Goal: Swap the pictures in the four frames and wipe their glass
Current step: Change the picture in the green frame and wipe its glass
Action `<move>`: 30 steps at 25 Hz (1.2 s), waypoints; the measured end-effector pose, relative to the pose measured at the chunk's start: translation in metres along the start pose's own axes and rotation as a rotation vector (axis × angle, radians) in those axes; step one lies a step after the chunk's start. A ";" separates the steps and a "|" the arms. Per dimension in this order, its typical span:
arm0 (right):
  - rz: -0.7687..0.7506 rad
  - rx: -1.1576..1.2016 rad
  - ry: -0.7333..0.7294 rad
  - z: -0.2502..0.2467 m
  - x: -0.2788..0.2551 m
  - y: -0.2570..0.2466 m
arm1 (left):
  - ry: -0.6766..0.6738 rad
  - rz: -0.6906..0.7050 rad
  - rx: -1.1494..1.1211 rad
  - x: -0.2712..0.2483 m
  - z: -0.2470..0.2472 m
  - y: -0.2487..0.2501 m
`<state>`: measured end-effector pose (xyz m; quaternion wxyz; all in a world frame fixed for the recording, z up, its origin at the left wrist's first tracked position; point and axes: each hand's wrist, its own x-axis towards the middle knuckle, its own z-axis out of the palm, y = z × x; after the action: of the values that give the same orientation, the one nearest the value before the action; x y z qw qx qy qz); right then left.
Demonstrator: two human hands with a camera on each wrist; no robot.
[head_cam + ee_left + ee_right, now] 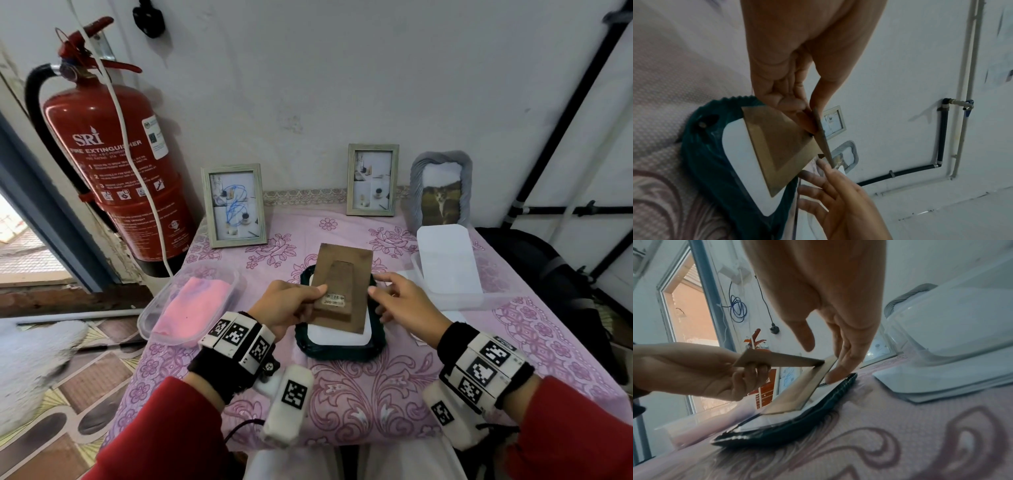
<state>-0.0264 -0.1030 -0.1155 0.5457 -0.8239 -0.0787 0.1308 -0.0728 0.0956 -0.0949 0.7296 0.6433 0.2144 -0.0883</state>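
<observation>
Left hand (287,305) pinches the fold-out stand of the brown rectangular fibreboard backing panel (342,284), thumb on top, fingers curled under. The panel is lifted and tilted over the dark green scalloped picture frame (339,349), which lies face-down on the pink floral tablecloth (376,387), directly below the grip. Right hand (407,301) is relaxed, holding nothing; one fingertip (835,375) touches the panel's right edge.

Step, as I read it: backing coming off the green frame, white sheet (740,155) exposed under it.

Next: lift the panel clear, set it aside, take the sheet out without shifting the glass.

Orientation: the panel's long axis runs away from the person; its barcode end sits at the pinch, the opposite end points at the wall. The frame's axis is roughly parallel.
</observation>
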 end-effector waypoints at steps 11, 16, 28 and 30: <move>0.010 0.322 0.019 0.008 0.002 -0.008 | 0.095 0.230 0.131 -0.002 0.001 -0.012; -0.023 0.325 -0.106 0.018 -0.001 -0.014 | 0.160 0.215 0.070 0.002 -0.017 -0.010; -0.012 -0.456 0.006 -0.006 0.011 -0.001 | 0.523 0.294 0.794 0.003 -0.077 -0.017; 0.034 -0.367 -0.019 -0.005 0.009 0.000 | 0.530 0.292 0.853 0.003 -0.077 -0.014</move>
<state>-0.0164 -0.1046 -0.1146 0.3833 -0.9096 -0.0923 0.1313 -0.0909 0.1694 -0.1150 0.3279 0.9068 0.2449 0.1009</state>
